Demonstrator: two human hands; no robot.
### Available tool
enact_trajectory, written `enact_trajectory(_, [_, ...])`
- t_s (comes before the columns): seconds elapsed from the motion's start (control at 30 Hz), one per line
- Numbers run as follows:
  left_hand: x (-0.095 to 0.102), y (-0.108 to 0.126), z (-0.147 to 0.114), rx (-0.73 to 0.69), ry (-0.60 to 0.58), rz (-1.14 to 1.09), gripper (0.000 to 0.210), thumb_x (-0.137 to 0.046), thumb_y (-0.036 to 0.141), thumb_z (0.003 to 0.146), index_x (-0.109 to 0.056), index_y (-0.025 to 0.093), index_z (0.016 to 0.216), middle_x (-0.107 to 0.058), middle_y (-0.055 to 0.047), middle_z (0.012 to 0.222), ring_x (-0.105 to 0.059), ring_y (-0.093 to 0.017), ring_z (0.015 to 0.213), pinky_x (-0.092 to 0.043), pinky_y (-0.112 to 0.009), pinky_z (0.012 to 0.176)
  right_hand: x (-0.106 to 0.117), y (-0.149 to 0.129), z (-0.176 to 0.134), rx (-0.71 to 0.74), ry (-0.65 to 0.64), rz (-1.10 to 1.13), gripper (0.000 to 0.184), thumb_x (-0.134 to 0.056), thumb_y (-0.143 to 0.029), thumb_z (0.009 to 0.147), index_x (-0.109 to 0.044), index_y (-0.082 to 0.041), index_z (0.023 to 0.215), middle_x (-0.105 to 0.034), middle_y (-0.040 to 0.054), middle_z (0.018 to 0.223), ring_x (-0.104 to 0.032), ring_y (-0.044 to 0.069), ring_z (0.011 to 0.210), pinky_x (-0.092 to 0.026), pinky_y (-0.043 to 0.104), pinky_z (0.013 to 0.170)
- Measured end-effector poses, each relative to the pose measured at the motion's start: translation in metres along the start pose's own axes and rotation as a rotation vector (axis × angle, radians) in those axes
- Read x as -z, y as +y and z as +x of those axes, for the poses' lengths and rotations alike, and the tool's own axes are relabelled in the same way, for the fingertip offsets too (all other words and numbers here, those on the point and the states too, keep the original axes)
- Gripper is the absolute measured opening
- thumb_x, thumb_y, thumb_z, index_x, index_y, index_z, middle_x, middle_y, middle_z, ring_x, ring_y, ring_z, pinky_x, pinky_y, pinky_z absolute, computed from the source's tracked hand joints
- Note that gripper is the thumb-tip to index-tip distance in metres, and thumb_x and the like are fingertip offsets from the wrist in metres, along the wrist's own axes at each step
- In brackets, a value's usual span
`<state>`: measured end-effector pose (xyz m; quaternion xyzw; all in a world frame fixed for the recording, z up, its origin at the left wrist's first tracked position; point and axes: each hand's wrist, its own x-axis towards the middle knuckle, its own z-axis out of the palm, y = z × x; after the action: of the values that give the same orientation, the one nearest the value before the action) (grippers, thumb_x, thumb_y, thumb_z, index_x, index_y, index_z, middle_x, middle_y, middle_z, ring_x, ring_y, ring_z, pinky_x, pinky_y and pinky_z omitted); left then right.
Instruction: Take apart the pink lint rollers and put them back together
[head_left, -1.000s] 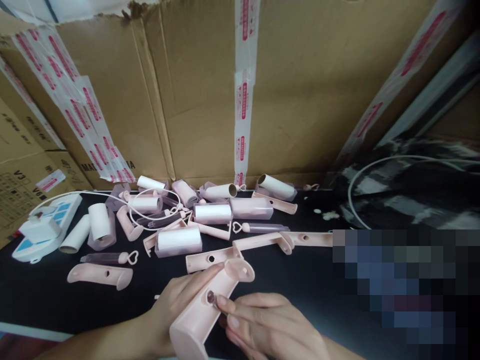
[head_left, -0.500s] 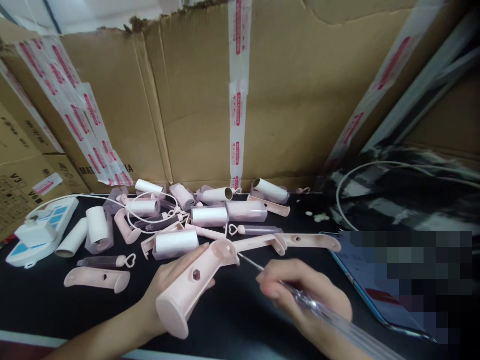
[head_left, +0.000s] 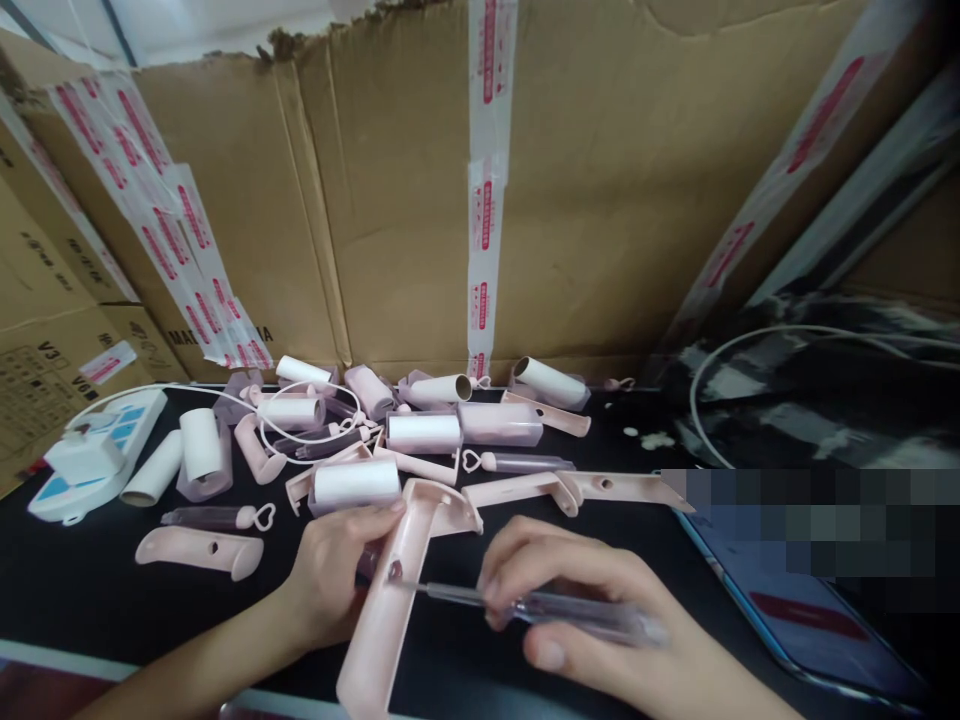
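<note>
My left hand (head_left: 327, 572) is closed around a pale pink curved plastic piece (head_left: 377, 625), held tilted with its hollow side facing me. A dark round hole shows near the middle of the piece. In my right hand (head_left: 600, 575) is a screwdriver (head_left: 577, 616) with a clear handle, gripped between thumb and fingers. Its thin metal shaft points left, and the tip is at the hole. Part of something translucent and purplish shows behind the piece, by my left fingers; I cannot make out its shape.
Behind my hands lie white paper rolls (head_left: 357, 484), purplish plastic cases (head_left: 499, 424), heart-ended sticks (head_left: 525, 462) and other pink pieces (head_left: 201, 552). A power strip (head_left: 135, 440) with a white cable stands left, a phone (head_left: 795, 610) right. A large cardboard box (head_left: 390, 200) walls the back.
The screwdriver tip has moved left and down from the piece's far end to its hole. The pink piece has turned more upright in my left hand. The view has shifted slightly.
</note>
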<state>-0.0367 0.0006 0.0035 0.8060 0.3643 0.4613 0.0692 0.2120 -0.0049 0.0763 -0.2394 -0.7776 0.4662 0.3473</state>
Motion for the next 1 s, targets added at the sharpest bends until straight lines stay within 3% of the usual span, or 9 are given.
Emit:
enact_trajectory(0.17, [-0.003, 0.005, 0.004, 0.088, -0.071, -0.063, 0.054, -0.056, 0.023, 0.081, -0.037, 0.014, 0.131, -0.066, -0.012, 0.099, -0.066, -0.02, 0.082, -0.055, -0.032, 0.073, 0.007, 0.004, 0.0, -0.05, 0.0, 0.056, 0.017, -0.063, -0.032, 0.079, -0.067, -0.02, 0.092, -0.064, 0.0015, 0.073, -0.062, 0.011, 0.062, -0.052, 0.019, 0.059])
enact_trajectory(0.3, [0.019, 0.026, 0.021, 0.157, -0.436, -0.205, 0.093, -0.067, 0.02, 0.07, -0.008, 0.017, 0.142, -0.05, -0.016, 0.128, -0.054, -0.025, 0.112, -0.044, -0.035, 0.094, 0.022, 0.002, -0.004, -0.043, -0.027, 0.205, 0.033, -0.055, -0.04, 0.084, -0.06, -0.021, 0.11, -0.068, 0.007, 0.085, -0.067, 0.018, 0.074, -0.055, 0.029, 0.069])
enact_trajectory(0.37, [0.032, 0.033, 0.028, 0.203, -0.633, -0.372, 0.115, -0.068, 0.022, 0.067, 0.022, 0.015, 0.139, -0.041, -0.017, 0.136, -0.044, -0.026, 0.123, -0.035, -0.037, 0.102, 0.026, -0.001, -0.006, -0.151, -0.02, 0.101, 0.034, -0.056, -0.032, 0.085, -0.056, -0.024, 0.117, -0.069, 0.0059, 0.087, -0.067, 0.018, 0.077, -0.055, 0.03, 0.072])
enact_trajectory(0.47, [0.041, 0.032, 0.03, 0.316, -0.685, -0.52, 0.115, -0.062, 0.029, 0.077, 0.04, 0.017, 0.128, -0.031, -0.017, 0.143, -0.034, -0.025, 0.13, -0.025, -0.042, 0.107, 0.027, -0.004, -0.008, -0.208, 0.022, -0.222, 0.034, -0.057, -0.032, 0.084, -0.058, -0.028, 0.117, -0.068, 0.0044, 0.097, -0.064, 0.021, 0.09, -0.052, 0.035, 0.081])
enact_trajectory(0.53, [0.039, 0.027, 0.029, 0.436, -0.643, -0.499, 0.103, -0.059, 0.034, 0.081, 0.027, 0.022, 0.136, -0.028, -0.016, 0.145, -0.034, -0.026, 0.129, -0.029, -0.042, 0.104, 0.023, -0.001, -0.007, -0.147, 0.054, -0.44, 0.027, -0.056, -0.036, 0.083, -0.063, -0.03, 0.108, -0.066, 0.0036, 0.102, -0.061, 0.023, 0.097, -0.048, 0.038, 0.087])
enact_trajectory(0.6, [0.034, 0.023, 0.027, 0.542, -0.625, -0.449, 0.086, -0.062, 0.038, 0.078, -0.007, 0.024, 0.143, -0.038, -0.013, 0.139, -0.044, -0.027, 0.12, -0.038, -0.039, 0.097, 0.018, 0.004, -0.005, -0.08, 0.066, -0.616, 0.022, -0.056, -0.037, 0.083, -0.065, -0.03, 0.102, -0.065, 0.0031, 0.099, -0.059, 0.023, 0.095, -0.045, 0.04, 0.086])
enact_trajectory(0.7, [0.025, 0.021, 0.027, 0.668, -0.642, -0.451, 0.053, -0.067, 0.042, 0.071, -0.053, 0.018, 0.117, -0.063, -0.006, 0.105, -0.059, -0.023, 0.093, -0.048, -0.033, 0.08, 0.01, 0.012, 0.001, 0.026, 0.133, -0.822, 0.016, -0.057, -0.032, 0.083, -0.065, -0.029, 0.096, -0.063, 0.0014, 0.082, -0.058, 0.02, 0.081, -0.037, 0.043, 0.083])
enact_trajectory(0.8, [0.02, 0.022, 0.027, 0.729, -0.628, -0.523, 0.043, -0.074, 0.039, 0.064, -0.063, 0.015, 0.098, -0.064, -0.001, 0.083, -0.059, -0.019, 0.079, -0.049, -0.031, 0.074, 0.006, 0.016, 0.004, 0.118, 0.226, -0.909, 0.015, -0.059, -0.028, 0.081, -0.065, -0.028, 0.094, -0.061, -0.0012, 0.075, -0.056, 0.016, 0.074, -0.028, 0.043, 0.085])
enact_trajectory(1.0, [0.016, 0.023, 0.029, 0.743, -0.638, -0.6, 0.046, -0.079, 0.034, 0.056, -0.064, 0.014, 0.095, -0.064, -0.002, 0.08, -0.058, -0.019, 0.076, -0.05, -0.03, 0.07, 0.007, 0.019, 0.003, 0.182, 0.183, -0.929, 0.016, -0.057, -0.028, 0.083, -0.065, -0.024, 0.096, -0.062, -0.0016, 0.07, -0.055, 0.014, 0.068, -0.03, 0.032, 0.073])
